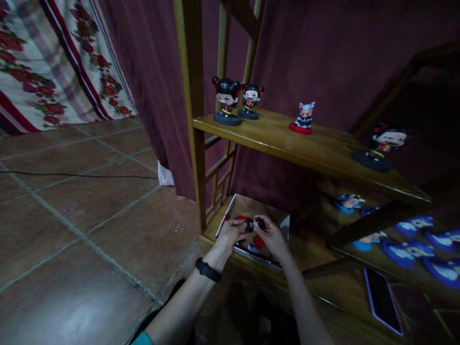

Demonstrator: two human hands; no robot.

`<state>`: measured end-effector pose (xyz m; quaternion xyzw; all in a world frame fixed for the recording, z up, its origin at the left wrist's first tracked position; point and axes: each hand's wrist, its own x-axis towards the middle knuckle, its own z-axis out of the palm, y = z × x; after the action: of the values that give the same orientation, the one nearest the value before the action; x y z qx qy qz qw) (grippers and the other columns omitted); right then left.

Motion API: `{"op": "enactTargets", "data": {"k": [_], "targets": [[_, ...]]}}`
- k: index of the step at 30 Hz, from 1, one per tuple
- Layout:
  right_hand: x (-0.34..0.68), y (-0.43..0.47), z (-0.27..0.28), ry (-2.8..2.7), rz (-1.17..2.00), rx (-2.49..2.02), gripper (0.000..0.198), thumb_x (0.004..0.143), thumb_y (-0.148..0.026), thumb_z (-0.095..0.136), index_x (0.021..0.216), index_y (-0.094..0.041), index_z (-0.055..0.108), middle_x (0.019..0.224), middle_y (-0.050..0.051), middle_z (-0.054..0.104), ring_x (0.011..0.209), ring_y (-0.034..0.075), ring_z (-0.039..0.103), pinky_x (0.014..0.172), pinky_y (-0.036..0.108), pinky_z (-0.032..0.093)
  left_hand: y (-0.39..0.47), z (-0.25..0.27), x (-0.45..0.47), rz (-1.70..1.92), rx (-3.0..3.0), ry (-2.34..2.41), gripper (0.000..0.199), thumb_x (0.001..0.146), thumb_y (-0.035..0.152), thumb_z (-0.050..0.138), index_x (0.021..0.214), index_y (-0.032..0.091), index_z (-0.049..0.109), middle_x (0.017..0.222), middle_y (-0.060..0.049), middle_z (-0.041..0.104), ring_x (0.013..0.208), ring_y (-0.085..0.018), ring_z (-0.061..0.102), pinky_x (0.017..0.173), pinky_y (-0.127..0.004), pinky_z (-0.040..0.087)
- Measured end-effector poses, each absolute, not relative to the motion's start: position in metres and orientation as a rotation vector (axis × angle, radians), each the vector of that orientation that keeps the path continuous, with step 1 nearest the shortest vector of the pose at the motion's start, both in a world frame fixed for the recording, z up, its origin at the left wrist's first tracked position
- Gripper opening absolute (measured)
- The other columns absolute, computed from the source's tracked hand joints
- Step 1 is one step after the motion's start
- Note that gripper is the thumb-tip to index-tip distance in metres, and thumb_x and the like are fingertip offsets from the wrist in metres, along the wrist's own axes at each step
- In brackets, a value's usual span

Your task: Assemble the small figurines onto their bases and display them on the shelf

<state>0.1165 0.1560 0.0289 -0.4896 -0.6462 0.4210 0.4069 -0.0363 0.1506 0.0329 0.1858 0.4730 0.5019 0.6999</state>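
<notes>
A small black-haired figurine (257, 223) lies sideways between my two hands, over a shallow cardboard box (251, 205). My left hand (233, 234) grips the dark base end of it, and a black band circles that wrist. From the right, the fingers of my right hand (270, 235) close around its head end. Inside the box below are red bases and other small figurines (253, 248), partly hidden by my hands. The box rests on the low wooden shelf.
On the upper shelf (280, 136) stand two black-haired figurines (226, 100) at left, a white-haired one (305, 117) on a red base, and another black-haired one (386, 143) at right. Blue-based figurines (409, 251) and a phone (384, 301) lie lower right. A wooden post (192, 96) rises at left.
</notes>
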Motion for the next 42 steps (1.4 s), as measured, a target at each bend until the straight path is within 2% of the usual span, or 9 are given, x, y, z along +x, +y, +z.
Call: {"op": "enactTargets", "data": {"k": [13, 23, 28, 35, 39, 42], "targets": [[0.119, 0.153, 0.031, -1.666, 1.047, -1.253, 0.035, 0.074, -0.027, 0.054, 0.109, -0.031, 0.057, 0.104, 0.001, 0.063, 0.096, 0.019, 0.057, 0.087, 0.035, 0.044, 0.149, 0.029, -0.035, 1.069, 0.336, 1.037, 0.009, 0.063, 0.01, 0.072, 0.068, 0.007, 0.065, 0.06, -0.008, 0.065, 0.055, -0.014, 0.061, 0.061, -0.029, 0.054], [0.115, 0.155, 0.026, -1.595, 1.115, -1.254, 0.038, 0.07, -0.023, 0.056, 0.107, -0.03, 0.057, 0.098, 0.0, 0.063, 0.087, 0.018, 0.059, 0.074, 0.03, 0.05, 0.147, 0.024, -0.033, 1.072, 0.231, 0.998, 0.006, 0.066, 0.009, 0.07, 0.067, 0.008, 0.065, 0.057, -0.007, 0.064, 0.055, -0.013, 0.061, 0.064, -0.029, 0.053], [0.115, 0.154, 0.028, -1.596, 1.12, -1.22, 0.038, 0.07, -0.022, 0.056, 0.107, -0.03, 0.058, 0.104, 0.002, 0.058, 0.087, 0.019, 0.058, 0.064, 0.029, 0.052, 0.148, 0.021, -0.036, 1.056, 0.214, 1.006, 0.007, 0.065, 0.008, 0.071, 0.066, 0.008, 0.064, 0.058, -0.007, 0.064, 0.054, -0.013, 0.061, 0.064, -0.029, 0.053], [0.113, 0.156, 0.023, -1.523, 1.159, -1.168, 0.036, 0.066, -0.02, 0.06, 0.101, -0.03, 0.061, 0.1, 0.003, 0.055, 0.084, 0.019, 0.058, 0.059, 0.029, 0.053, 0.144, 0.021, -0.034, 1.09, 0.218, 1.022, 0.01, 0.063, 0.01, 0.073, 0.064, 0.009, 0.062, 0.056, -0.005, 0.062, 0.053, -0.012, 0.059, 0.064, -0.03, 0.053], [0.113, 0.155, 0.023, -1.58, 1.173, -1.169, 0.037, 0.068, -0.021, 0.058, 0.104, -0.031, 0.06, 0.101, 0.004, 0.053, 0.084, 0.02, 0.058, 0.055, 0.029, 0.053, 0.144, 0.022, -0.034, 1.074, 0.241, 1.061, 0.01, 0.064, 0.009, 0.072, 0.065, 0.009, 0.062, 0.057, -0.005, 0.063, 0.054, -0.013, 0.06, 0.065, -0.031, 0.053], [0.112, 0.153, 0.026, -1.643, 1.108, -1.191, 0.039, 0.071, -0.019, 0.055, 0.107, -0.031, 0.058, 0.103, 0.004, 0.052, 0.089, 0.021, 0.057, 0.061, 0.031, 0.054, 0.144, 0.023, -0.034, 1.069, 0.246, 1.067, 0.008, 0.065, 0.009, 0.07, 0.067, 0.009, 0.062, 0.061, -0.006, 0.064, 0.056, -0.013, 0.061, 0.066, -0.031, 0.053]]}}
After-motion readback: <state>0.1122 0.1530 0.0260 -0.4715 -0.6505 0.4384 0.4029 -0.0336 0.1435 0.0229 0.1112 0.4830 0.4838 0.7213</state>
